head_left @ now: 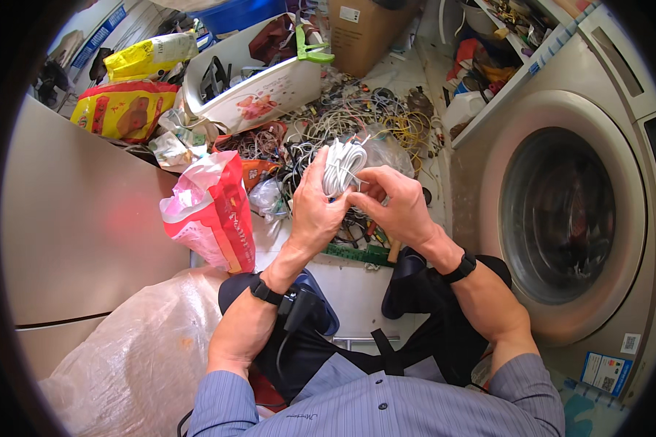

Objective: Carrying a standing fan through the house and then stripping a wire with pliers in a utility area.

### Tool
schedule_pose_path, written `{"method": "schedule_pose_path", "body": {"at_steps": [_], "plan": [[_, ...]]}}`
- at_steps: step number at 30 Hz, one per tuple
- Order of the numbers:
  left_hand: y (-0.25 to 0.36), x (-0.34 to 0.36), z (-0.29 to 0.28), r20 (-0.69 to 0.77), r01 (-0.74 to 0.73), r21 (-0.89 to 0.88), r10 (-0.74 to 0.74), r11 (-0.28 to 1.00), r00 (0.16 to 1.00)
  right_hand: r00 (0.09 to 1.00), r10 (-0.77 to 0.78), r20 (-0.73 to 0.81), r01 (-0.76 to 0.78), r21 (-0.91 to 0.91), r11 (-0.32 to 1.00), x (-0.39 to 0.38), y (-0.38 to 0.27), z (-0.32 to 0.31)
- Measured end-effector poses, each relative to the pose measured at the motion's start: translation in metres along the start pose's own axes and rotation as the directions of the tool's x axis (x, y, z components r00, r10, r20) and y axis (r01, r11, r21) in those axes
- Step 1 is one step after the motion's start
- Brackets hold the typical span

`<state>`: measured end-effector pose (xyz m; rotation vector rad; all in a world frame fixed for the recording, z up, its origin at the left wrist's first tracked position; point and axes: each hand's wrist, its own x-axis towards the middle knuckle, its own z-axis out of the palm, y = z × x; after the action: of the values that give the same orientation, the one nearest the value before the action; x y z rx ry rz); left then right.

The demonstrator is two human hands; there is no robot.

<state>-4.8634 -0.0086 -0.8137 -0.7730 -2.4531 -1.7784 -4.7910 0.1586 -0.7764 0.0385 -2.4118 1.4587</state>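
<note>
A coiled bundle of white cable (342, 166) is held up in front of me, above the floor. My left hand (317, 202) is closed round its left and lower side, with the thumb against the bottom of the coil. At the coil's lower right, my right hand (395, 202) pinches with thumb and fingers at what looks like a loose strand or tie; the exact spot is partly hidden by the fingers. Behind the coil spreads a large tangle of wires (408, 138) on the floor.
A red and white plastic bag (229, 215) stands left of my hands. Farther back are a white bin (262, 95) with odds and ends, yellow bags (127, 109) and a cardboard box (368, 36). A washing machine (488, 182) borders the right. A green board (357, 253) lies near my feet.
</note>
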Motion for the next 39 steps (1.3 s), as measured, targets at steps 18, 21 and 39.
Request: {"method": "schedule_pose_path", "body": {"at_steps": [18,21,39], "plan": [[0.011,-0.003,0.014,0.007,0.082,-0.264,-0.083,0.961,0.996,0.932,0.356,0.069,-0.354,0.386,0.852,0.005,-0.003,-0.013],[0.015,-0.002,0.012,-0.034,0.048,-0.209,-0.056,0.977,0.998,0.987,0.158,-0.019,-0.149,0.243,0.959,0.005,0.002,-0.014],[0.016,-0.002,0.005,0.02,0.055,-0.149,-0.053,0.987,0.998,0.92,-0.389,-0.054,0.342,-0.377,0.861,0.013,0.004,-0.019]]}}
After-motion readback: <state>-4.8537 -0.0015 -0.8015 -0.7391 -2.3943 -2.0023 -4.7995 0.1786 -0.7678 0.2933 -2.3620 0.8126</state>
